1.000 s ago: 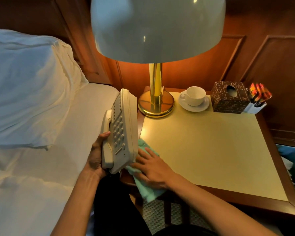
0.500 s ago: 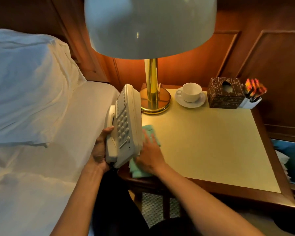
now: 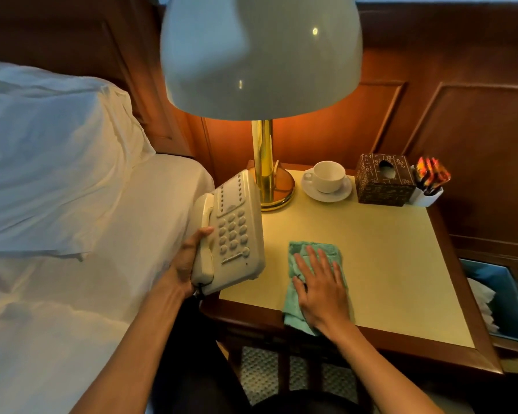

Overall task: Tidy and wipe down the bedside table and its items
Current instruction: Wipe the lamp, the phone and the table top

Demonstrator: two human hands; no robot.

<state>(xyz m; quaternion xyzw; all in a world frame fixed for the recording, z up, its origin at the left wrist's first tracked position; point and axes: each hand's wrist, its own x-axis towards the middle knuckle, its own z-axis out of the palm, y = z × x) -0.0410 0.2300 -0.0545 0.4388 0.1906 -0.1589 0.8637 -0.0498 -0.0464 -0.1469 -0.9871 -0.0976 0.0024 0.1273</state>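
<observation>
My left hand [image 3: 189,258] grips a cream desk telephone [image 3: 234,231] with its handset, lifted and tilted above the left edge of the bedside table [image 3: 371,252]. Flat on a green cloth [image 3: 326,249], my right hand [image 3: 320,282] presses it onto the yellow tabletop near the front edge, fingers spread. At the table's back stand a brass lamp [image 3: 266,162] with a white shade, a white cup on a saucer [image 3: 326,177], a brown patterned tissue box [image 3: 385,180] and a small white holder with sachets [image 3: 428,183].
The bed with white sheet and pillow [image 3: 51,162] lies to the left, close against the table. Wood panelling runs behind. A blue bin with white paper [image 3: 497,297] sits on the floor to the right. The lampshade hangs low over the table's back left.
My right hand has slid the cloth rightward and out from beside the telephone onto the open tabletop. The telephone has tilted flatter, its keypad now facing up, still in my left hand.
</observation>
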